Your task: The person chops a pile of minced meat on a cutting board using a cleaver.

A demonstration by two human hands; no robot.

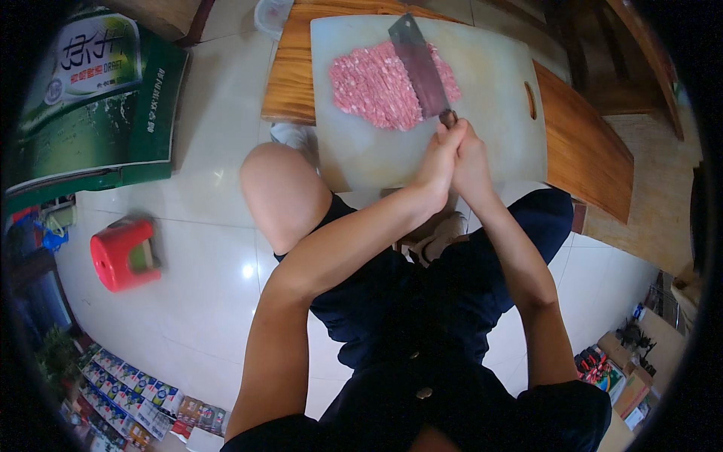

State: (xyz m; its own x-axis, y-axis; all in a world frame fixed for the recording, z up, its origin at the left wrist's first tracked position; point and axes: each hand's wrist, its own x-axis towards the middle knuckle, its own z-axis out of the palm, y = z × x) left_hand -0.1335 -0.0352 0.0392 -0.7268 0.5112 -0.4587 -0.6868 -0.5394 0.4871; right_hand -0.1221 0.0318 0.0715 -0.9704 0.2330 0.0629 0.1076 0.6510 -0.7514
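Both of my hands are closed together around the dark handle [448, 118] of a cleaver. My left hand [441, 158] lies against my right hand [472, 161], and the two hide most of the handle. The cleaver's broad blade [421, 70] points away from me, tilted slightly left, over the right part of a flattened mass of minced pink meat [373, 85]. Meat shows on both sides of the blade. Whether its edge is pressed into the meat or just above it, I cannot tell. Beneath everything is a white plastic cutting board [491, 135] with a slot at its right side.
The board rests on a wooden table [587, 141] between my knees. A clear plastic container [273, 17] stands near its far left corner. On the tiled floor to the left are a green printed carton [96, 113] and a red plastic stool [118, 257]. Stacked packages [127, 390] lie behind me.
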